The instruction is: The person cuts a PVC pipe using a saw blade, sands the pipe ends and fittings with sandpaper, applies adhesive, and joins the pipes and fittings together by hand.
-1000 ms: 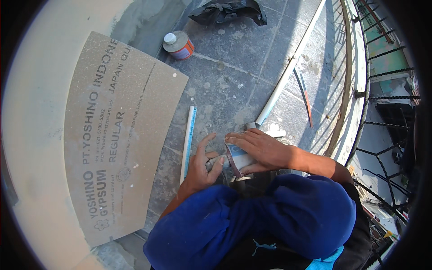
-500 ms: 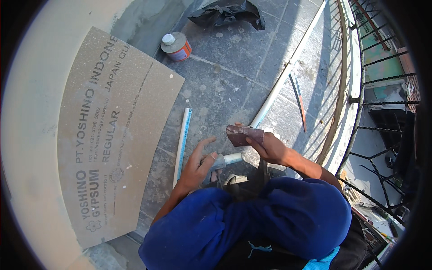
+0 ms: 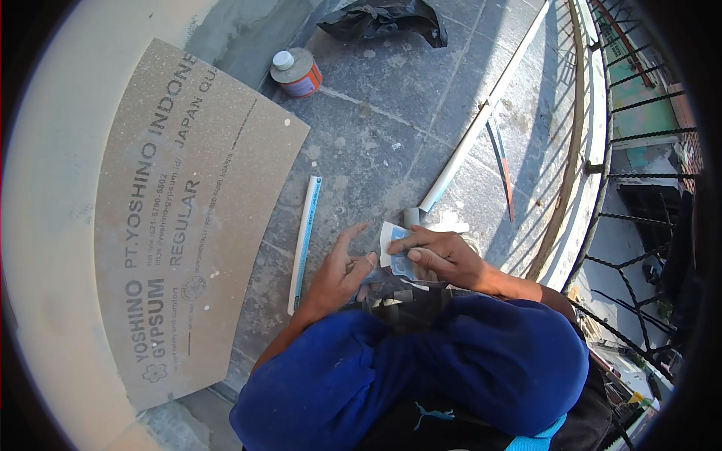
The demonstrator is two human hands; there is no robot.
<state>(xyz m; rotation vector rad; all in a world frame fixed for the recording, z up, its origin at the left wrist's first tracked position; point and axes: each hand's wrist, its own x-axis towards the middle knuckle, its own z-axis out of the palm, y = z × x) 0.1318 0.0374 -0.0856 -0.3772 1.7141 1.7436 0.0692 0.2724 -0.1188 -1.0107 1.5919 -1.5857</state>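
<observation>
My right hand (image 3: pixel 453 261) presses a folded sheet of sandpaper (image 3: pixel 386 244), its pale, blue-printed back facing up. Under the sheet, a short pipe is mostly covered; only a bluish-grey part (image 3: pixel 365 289) shows beside my left hand (image 3: pixel 342 276). That hand appears to grip the pipe with its lower fingers, which are largely hidden, while its thumb and index finger stand apart. Just beyond the sandpaper, a grey pipe socket (image 3: pixel 411 217) lies at the near end of a long white pipe (image 3: pixel 455 167). Another white pipe piece (image 3: pixel 449 227) shows beside my right fingers.
A white pipe length with blue print (image 3: pixel 304 244) lies left of my hands, beside a large gypsum board (image 3: pixel 226 173). Farther off are a white-capped can (image 3: pixel 297 73) and a black plastic bag (image 3: pixel 387 22). A hacksaw blade-like strip (image 3: pixel 501 171) and a metal railing (image 3: pixel 598 169) are right.
My right hand has turned the sandpaper over and brought it down and left onto the pipe by my left hand. The socket and the white piece behind it have come into view.
</observation>
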